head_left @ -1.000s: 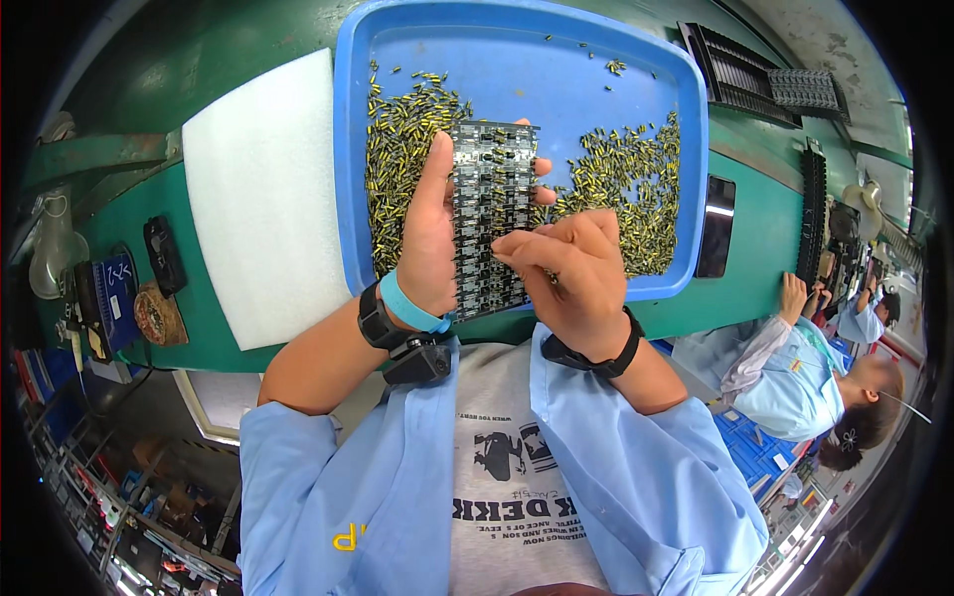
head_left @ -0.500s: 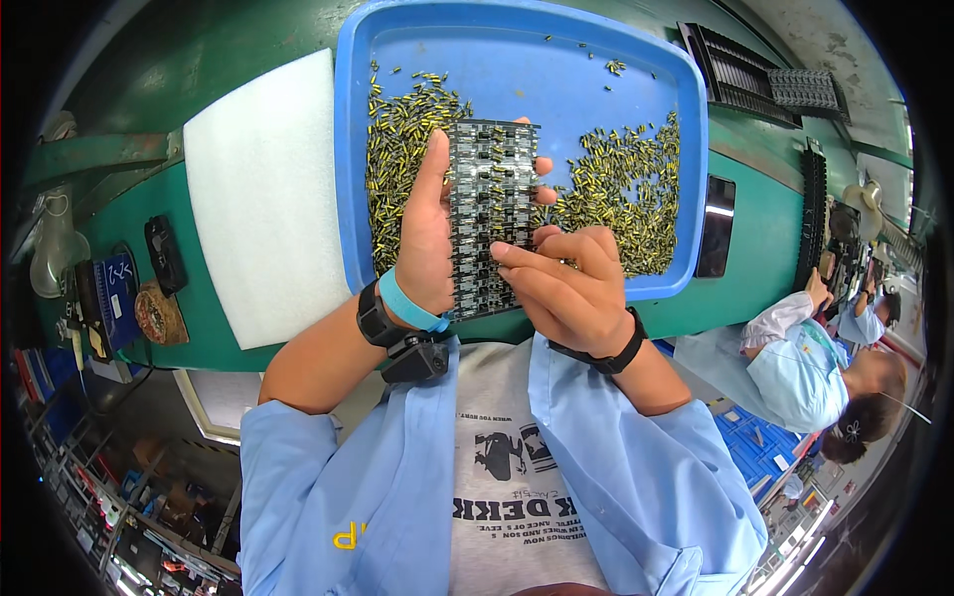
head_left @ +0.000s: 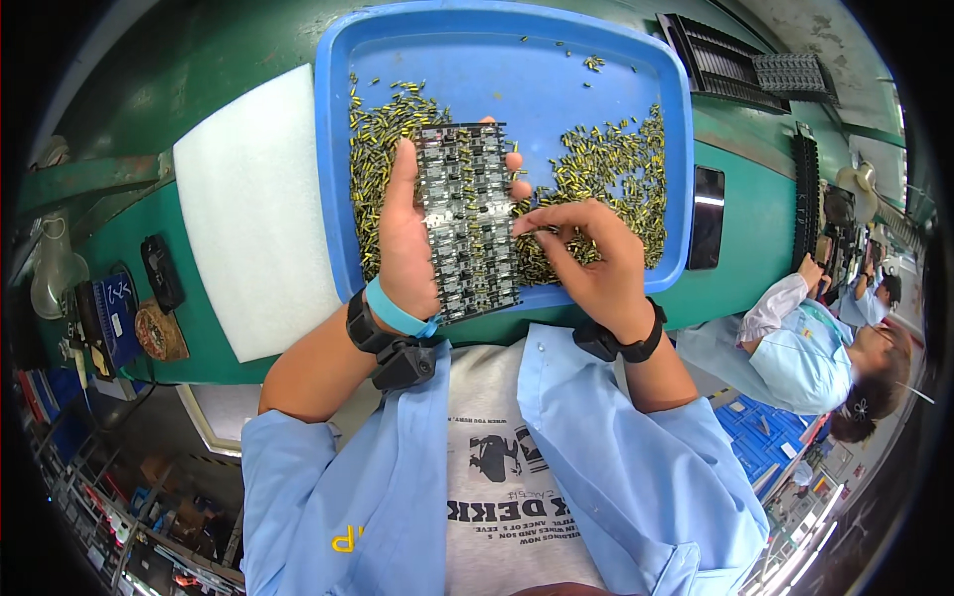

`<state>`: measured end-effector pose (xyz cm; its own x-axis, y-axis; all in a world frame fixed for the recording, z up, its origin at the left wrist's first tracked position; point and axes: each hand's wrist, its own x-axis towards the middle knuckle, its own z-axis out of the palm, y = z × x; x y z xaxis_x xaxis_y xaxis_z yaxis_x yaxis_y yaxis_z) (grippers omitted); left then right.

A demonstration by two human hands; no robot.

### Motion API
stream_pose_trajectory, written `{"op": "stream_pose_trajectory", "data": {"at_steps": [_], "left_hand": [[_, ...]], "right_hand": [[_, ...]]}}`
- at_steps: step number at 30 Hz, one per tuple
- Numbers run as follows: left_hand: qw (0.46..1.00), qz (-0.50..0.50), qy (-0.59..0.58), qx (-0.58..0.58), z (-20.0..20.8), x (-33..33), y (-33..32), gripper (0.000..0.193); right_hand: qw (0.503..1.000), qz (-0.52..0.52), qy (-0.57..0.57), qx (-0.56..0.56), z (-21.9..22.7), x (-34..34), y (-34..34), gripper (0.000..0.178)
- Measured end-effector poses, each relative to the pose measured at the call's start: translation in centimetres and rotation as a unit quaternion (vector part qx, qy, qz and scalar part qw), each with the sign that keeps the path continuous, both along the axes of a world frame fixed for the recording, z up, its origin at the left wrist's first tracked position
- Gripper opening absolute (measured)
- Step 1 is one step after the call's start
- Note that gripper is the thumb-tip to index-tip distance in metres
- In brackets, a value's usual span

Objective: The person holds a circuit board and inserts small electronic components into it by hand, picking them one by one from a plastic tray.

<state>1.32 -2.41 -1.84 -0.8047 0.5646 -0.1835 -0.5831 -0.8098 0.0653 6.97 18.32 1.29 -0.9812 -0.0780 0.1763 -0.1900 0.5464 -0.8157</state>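
Note:
My left hand (head_left: pixel 406 243) grips a panel of circuit boards (head_left: pixel 465 189) from its left side and from beneath, with fingertips showing past the right edge. Rows of small components cover the panel, and a column of small yellow-and-black cylinders runs down its middle. Just off the panel's right edge is my right hand (head_left: pixel 603 263), thumb and forefinger drawn together in a pinch. What lies between those fingertips is too small to make out. Under both hands stands a blue plastic tray (head_left: pixel 437 62), holding loose yellow-and-black cylindrical capacitors (head_left: pixel 611 169) in heaps left and right.
A white foam sheet (head_left: pixel 248 219) lies left of the tray on the green table (head_left: pixel 745 223). On the right are a dark phone (head_left: pixel 707 219) and black slotted racks (head_left: pixel 720 65). A black pouch (head_left: pixel 162 273) sits far left. A co-worker (head_left: pixel 795 348) sits at the right.
My right hand has drawn back from the panel's face to beyond its right edge. The whole view has shifted slightly, so the tray and panel appear farther left.

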Motion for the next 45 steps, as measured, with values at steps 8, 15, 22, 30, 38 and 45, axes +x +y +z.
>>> {"op": "stream_pose_trajectory", "data": {"at_steps": [8,15,22,30,38,45], "left_hand": [[1.000,0.006,-0.003,-0.018,0.8,0.0,0.2,0.075],[1.000,0.004,-0.001,-0.005,0.7,0.1,0.1,0.075],[1.000,-0.003,-0.010,-0.021,0.3,0.0,0.0,0.074],[1.000,-0.003,0.002,-0.015,0.0,0.0,-0.1,0.074],[0.998,0.006,-0.005,-0.062,0.5,0.0,0.0,0.075],[1.000,-0.005,0.003,-0.029,0.3,-0.1,-0.1,0.074]], "right_hand": [[0.985,0.057,-0.014,0.164,0.5,0.2,1.7,0.027],[0.986,0.089,0.000,0.138,0.0,0.0,1.8,0.021],[0.994,0.026,-0.104,-0.017,0.9,-0.5,1.6,0.015],[0.920,-0.026,-0.185,-0.344,-0.7,-0.3,1.4,0.027],[0.833,-0.010,-0.247,-0.495,-0.8,-0.5,0.9,0.042],[0.836,0.004,-0.211,-0.506,-0.9,-0.2,-0.7,0.047]]}}
